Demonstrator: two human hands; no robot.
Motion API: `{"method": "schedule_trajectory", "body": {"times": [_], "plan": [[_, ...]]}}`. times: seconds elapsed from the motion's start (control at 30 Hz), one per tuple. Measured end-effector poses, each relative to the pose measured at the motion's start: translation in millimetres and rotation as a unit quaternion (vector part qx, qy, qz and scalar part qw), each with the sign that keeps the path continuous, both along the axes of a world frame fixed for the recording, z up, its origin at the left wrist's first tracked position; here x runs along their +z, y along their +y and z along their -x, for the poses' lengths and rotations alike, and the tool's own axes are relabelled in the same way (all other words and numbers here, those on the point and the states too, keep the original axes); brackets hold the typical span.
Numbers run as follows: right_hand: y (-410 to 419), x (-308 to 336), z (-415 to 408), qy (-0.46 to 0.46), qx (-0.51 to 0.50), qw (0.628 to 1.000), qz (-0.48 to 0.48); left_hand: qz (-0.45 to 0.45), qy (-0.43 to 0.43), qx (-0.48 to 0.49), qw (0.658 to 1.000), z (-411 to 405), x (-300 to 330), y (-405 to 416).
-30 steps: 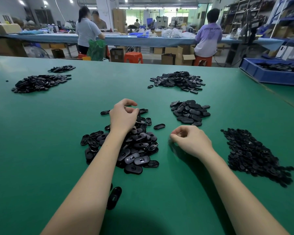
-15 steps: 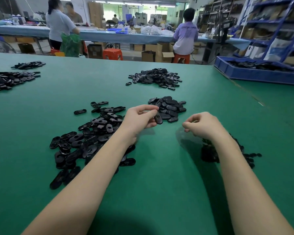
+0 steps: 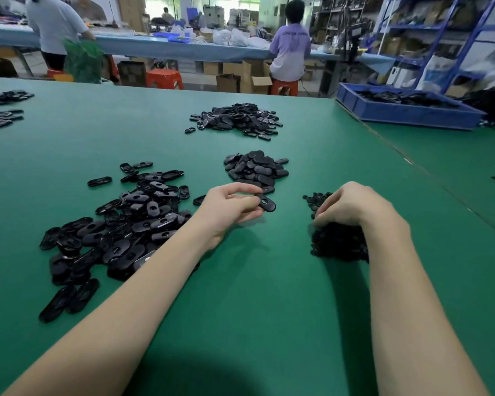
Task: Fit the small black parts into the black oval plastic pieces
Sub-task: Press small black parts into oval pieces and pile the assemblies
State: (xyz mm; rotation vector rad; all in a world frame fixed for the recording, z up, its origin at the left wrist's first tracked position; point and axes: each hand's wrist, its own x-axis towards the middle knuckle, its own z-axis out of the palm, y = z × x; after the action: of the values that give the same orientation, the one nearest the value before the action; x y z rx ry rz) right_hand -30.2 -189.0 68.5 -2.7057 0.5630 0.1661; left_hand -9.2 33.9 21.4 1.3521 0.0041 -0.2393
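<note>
Now carried clear of the left heap of oval pieces [image 3: 117,232]: one oval piece [image 3: 265,202], pinched in the left hand [image 3: 229,208], hole up for fitting. Right hand [image 3: 346,207] curled into the small black parts [image 3: 336,241], grip contents hidden.

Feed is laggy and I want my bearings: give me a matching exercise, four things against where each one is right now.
Things:
1. oval piece
2. right hand
3. blue bin
4. pile of open oval pieces

Places:
A. far right of the table
B. on the small black parts
C. pinched in the left hand
D. left of the left forearm

Pairs: 1-C, 2-B, 3-A, 4-D
</note>
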Motion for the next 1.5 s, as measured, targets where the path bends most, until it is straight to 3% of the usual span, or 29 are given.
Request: {"method": "schedule_trajectory", "body": {"times": [0.17, 0.33, 0.4, 0.5, 0.63, 0.77, 1.17, 1.5], "plan": [[4, -4, -1, -0.002, -0.045, 0.999, 0.008, 0.018, 0.011, 0.002, 1.0, 0, 1, 0], [7, -3, -1, -0.013, -0.007, 1.0, 0.0, 0.042, 0.022, 0.003, 0.999, 0, 3, 1], [8, -3, -4, -0.057, 0.044, 0.994, -0.084, 0.043, 0.024, 0.007, 0.999, -1, 3, 1], [22, 0, -5, -0.116, 0.111, 0.95, -0.268, 0.044, 0.027, 0.015, 0.999, -3, 3, 2], [40, -2, -8, -0.137, 0.151, 0.911, -0.358, 0.045, 0.033, 0.01, 0.998, -4, 4, 1], [47, -6, -10, -0.155, 0.157, 0.908, -0.356, -0.005, 0.0, -0.005, 1.0, -4, 5, 3], [54, -10, -13, -0.207, 0.142, 0.911, -0.326, 0.044, -0.046, 0.002, 0.998, -1, 8, 2], [53, -8, -12, -0.2, 0.115, 0.895, -0.381, 0.043, -0.082, 0.008, 0.996, 0, 6, 0]]}}
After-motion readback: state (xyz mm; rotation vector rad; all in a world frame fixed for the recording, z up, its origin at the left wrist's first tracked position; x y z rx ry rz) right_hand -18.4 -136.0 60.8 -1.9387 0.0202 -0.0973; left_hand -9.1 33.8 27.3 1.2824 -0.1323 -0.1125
